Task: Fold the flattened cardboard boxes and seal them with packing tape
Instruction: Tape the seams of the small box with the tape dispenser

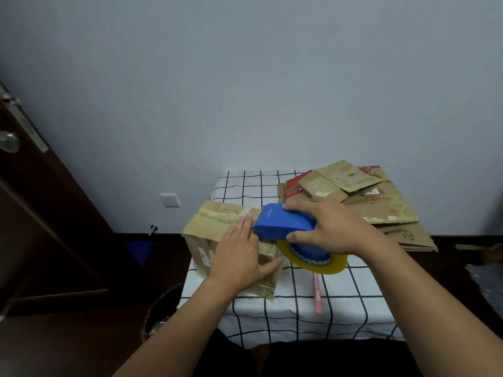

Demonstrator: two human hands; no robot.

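Note:
A folded cardboard box [215,227] with old tape on it stands at the left edge of the table. My left hand [239,254] lies flat on its top and near side, fingers straight, thumb spread. My right hand [326,227] grips a blue tape dispenser [280,220] with a yellow tape roll [315,263] under it. The dispenser's front end sits on the box top, right beside my left fingertips.
A stack of flattened cardboard boxes [381,202] lies at the table's back right. A pink pen-like stick [317,292] rests on the checked tablecloth [299,317]. A dark door [40,200] stands at left, a bin [160,308] below the table's left edge.

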